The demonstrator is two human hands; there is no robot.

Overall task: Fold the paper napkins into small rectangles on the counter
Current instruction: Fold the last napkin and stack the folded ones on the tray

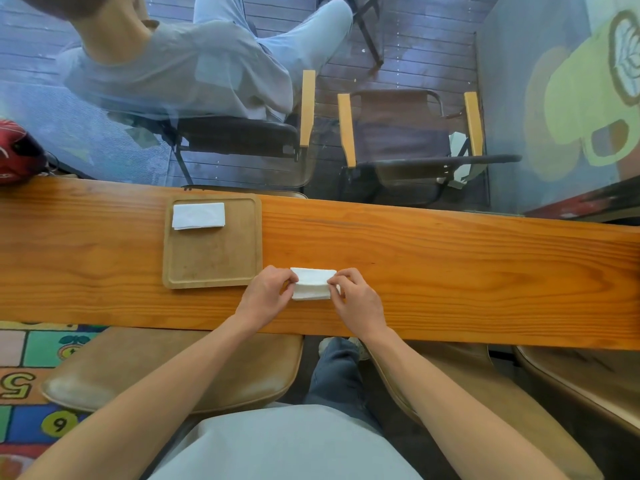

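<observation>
A white paper napkin (pixel 311 284), folded into a small rectangle, lies on the wooden counter (pixel 450 265) right in front of me. My left hand (pixel 266 294) pinches its left edge between thumb and fingers. My right hand (pixel 356 297) pinches its right edge the same way. A second folded white napkin (pixel 198 215) rests at the far left corner of a square wooden tray (pixel 211 261), which sits on the counter just left of my hands.
A glass pane rises behind the counter's far edge; beyond it a person sits on a chair (pixel 242 133) beside an empty chair (pixel 408 140). A red object (pixel 17 150) sits at the counter's far left. Wooden stools (pixel 173 368) stand below the near edge.
</observation>
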